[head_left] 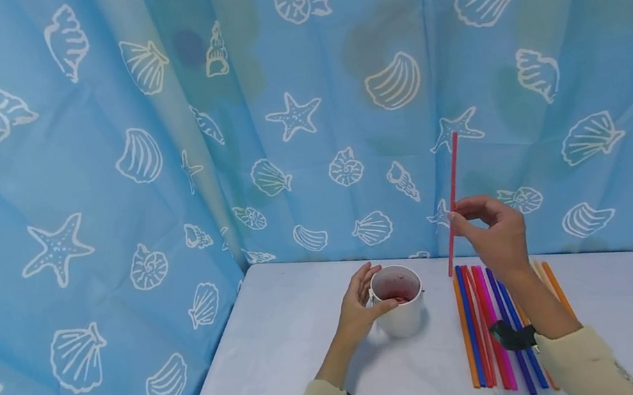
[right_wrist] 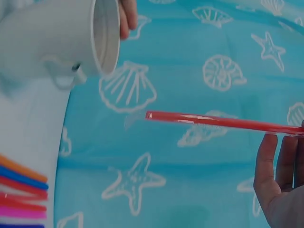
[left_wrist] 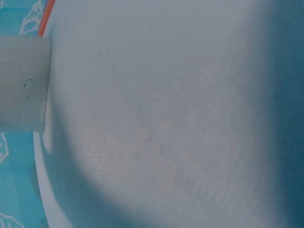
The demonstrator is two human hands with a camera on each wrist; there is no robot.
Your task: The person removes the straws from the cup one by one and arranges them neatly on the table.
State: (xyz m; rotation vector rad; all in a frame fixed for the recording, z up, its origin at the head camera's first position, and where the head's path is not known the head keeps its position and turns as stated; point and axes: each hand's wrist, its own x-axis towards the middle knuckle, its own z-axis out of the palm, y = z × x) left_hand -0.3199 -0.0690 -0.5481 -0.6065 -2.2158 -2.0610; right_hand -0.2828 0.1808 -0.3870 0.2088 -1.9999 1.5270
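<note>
My right hand (head_left: 498, 239) pinches a red straw (head_left: 454, 173) between thumb and fingers and holds it nearly upright above the table. In the right wrist view the straw (right_wrist: 204, 119) lies across the picture, its free end towards the bucket. My left hand (head_left: 356, 307) grips a small white metal bucket (head_left: 404, 325) at its side, thumb in front and fingers behind. Something reddish shows at the bottom of the bucket. The left wrist view catches only part of the bucket (left_wrist: 23, 85); the left hand itself is out of that picture.
Several coloured straws (head_left: 485, 344), orange, blue, red, pink and purple, lie side by side under my right forearm, which hides some. They rest on a white-covered table (head_left: 284, 302). A blue curtain (head_left: 300, 179) with shell prints hangs behind and at the left.
</note>
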